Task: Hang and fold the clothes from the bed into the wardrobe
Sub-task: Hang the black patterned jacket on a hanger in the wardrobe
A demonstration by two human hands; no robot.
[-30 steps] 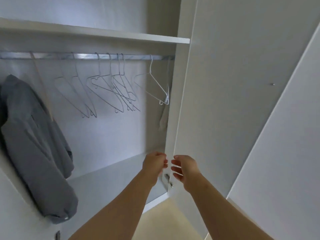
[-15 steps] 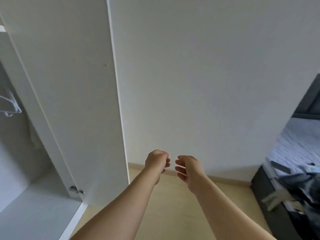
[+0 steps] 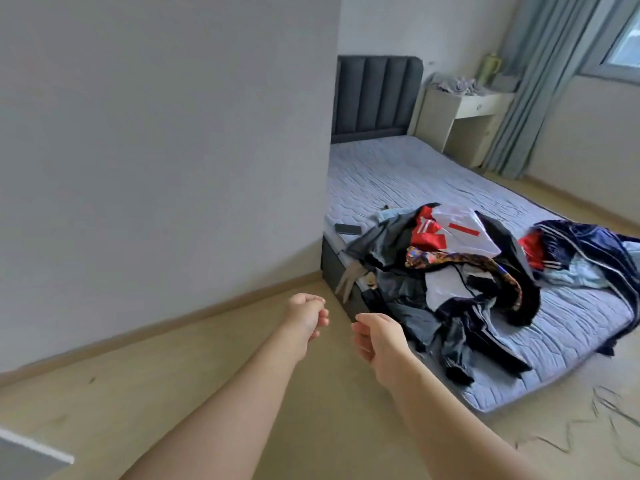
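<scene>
A heap of clothes (image 3: 450, 271) in grey, red, white, dark blue and a yellow pattern lies on the near end of the bed (image 3: 415, 174). A second dark blue and red bundle (image 3: 581, 247) lies further right on the mattress. My left hand (image 3: 306, 315) is held out over the floor with its fingers curled into a loose fist, holding nothing. My right hand (image 3: 377, 336) is beside it, fingers half curled and empty, just short of the bed's corner. The wardrobe shows only as a white corner (image 3: 31, 452) at the bottom left.
A white wall (image 3: 156, 133) stands left of the bed. A dark phone (image 3: 348, 229) lies on the mattress edge. Beyond the bed are a dark headboard (image 3: 374, 95), a white desk (image 3: 464, 116) and a grey curtain (image 3: 540, 81). Wire hangers (image 3: 613, 414) lie on the floor at right.
My view has swung right, from the wardrobe's rail and hangers past the wall to the bed. Both hands stay empty and held out in front, close together.
</scene>
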